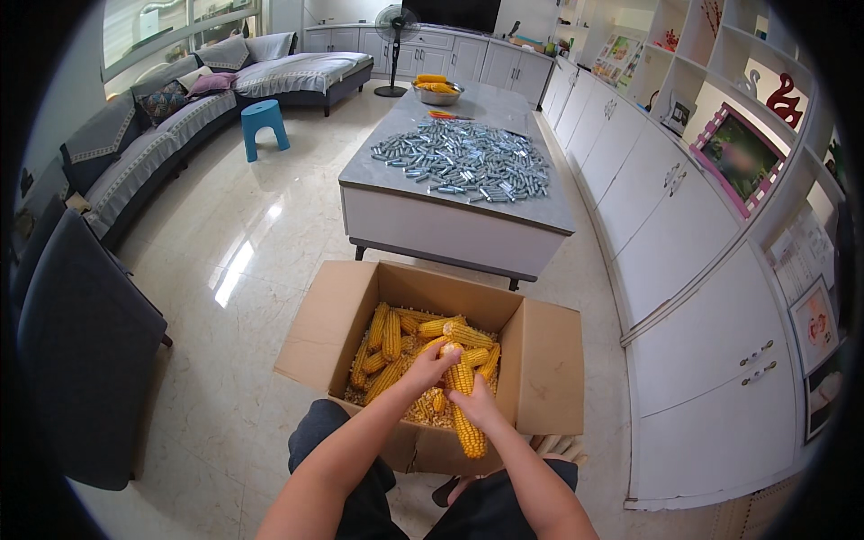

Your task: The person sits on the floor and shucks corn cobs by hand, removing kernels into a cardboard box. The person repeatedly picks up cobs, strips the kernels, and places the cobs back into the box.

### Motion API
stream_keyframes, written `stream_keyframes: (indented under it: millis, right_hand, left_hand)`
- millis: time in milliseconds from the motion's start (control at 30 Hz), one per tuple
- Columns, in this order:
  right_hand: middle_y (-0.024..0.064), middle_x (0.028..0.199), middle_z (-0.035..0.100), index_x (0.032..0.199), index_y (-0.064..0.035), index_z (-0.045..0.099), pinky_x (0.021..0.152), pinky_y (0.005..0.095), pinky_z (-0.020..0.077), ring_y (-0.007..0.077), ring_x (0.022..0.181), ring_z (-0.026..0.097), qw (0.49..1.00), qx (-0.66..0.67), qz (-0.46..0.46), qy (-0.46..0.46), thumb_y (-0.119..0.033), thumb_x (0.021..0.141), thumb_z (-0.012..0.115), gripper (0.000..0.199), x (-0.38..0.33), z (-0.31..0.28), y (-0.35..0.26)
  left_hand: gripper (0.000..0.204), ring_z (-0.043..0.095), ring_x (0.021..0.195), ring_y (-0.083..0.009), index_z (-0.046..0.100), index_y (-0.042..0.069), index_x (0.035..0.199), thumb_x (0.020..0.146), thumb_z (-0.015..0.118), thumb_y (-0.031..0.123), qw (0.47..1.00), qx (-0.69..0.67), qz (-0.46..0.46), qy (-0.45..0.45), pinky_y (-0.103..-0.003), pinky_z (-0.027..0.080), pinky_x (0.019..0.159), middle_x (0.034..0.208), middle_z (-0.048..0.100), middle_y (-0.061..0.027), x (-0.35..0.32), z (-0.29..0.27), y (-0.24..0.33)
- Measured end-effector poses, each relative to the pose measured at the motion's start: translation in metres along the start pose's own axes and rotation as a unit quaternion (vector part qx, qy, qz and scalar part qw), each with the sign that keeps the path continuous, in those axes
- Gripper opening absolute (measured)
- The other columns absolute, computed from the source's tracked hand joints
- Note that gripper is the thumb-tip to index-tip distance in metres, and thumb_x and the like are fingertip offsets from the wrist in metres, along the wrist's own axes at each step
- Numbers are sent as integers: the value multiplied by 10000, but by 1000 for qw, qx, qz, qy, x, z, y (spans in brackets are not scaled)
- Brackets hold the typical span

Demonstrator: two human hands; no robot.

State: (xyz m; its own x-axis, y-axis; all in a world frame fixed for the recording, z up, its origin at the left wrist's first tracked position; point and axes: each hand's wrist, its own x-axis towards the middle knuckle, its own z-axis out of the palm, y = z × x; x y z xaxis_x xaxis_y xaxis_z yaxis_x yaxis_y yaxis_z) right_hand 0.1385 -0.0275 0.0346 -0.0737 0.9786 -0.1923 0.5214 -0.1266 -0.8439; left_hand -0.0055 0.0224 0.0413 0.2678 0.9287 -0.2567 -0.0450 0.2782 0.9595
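Note:
An ear of yellow corn (468, 434) is held over a cardboard box (310, 315) that stands between my knees and the table. My right hand (475, 401) is wrapped round its middle, and its lower end sticks out past the box's near edge. At the upper end my left hand (432, 367) pinches the corn with thumb and fingers. Several more corn ears (392, 335) lie in the box. Loose kernels (421, 412) cover the bottom around them. My fingers hide part of the held ear.
Ahead stands a grey-topped table (369, 180) with many small silvery cylinders (468, 157). Behind them are orange-red slender items (447, 115) and a metal bowl (438, 94) of corn. A blue stool (264, 130) and sofa (193, 112) stand left, white cabinets (666, 216) right.

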Motion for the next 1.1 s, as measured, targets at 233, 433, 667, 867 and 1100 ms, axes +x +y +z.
stream_keyframes:
  millis: [233,433,667,867,1100]
  right_hand:
    - [146,993,555,1085,20,405,765,315,443,212,884,556,994,83,74,-18,-268,744,661,515,0,-12,-14]
    - [117,976,557,1073,18,415,757,300,442,176,869,546,995,87,58,4,-230,750,668,480,-2,-8,-11]
    - [112,920,573,1061,20,435,732,299,449,181,834,559,998,62,-5,18,-205,751,656,442,1,-1,-9]
    - [135,979,564,1070,27,434,776,313,442,208,897,554,993,114,18,17,-206,747,658,458,8,0,8]
    - [147,1003,565,1080,24,431,795,328,437,236,919,556,999,2,41,30,-220,749,655,468,-4,4,-15]
  left_hand:
    - [444,576,772,-142,389,63,1259,870,530,224,969,-212,-128,-1,-275,492,610,1024,565,-57,2,-3,10]
    - [355,572,806,-131,450,43,1188,884,516,216,984,-170,-49,-36,-271,488,644,1001,568,-51,-1,3,7]
    - [390,556,846,-116,464,60,1190,904,472,325,995,-94,24,27,-258,476,643,994,563,-47,9,2,-13]
    - [386,537,905,-124,458,15,1192,893,497,257,998,-64,0,-4,-256,452,714,985,580,-65,-10,12,22]
    - [380,523,915,-110,437,-11,1190,903,485,232,995,-25,71,71,-243,429,761,1029,559,-62,20,10,-38]
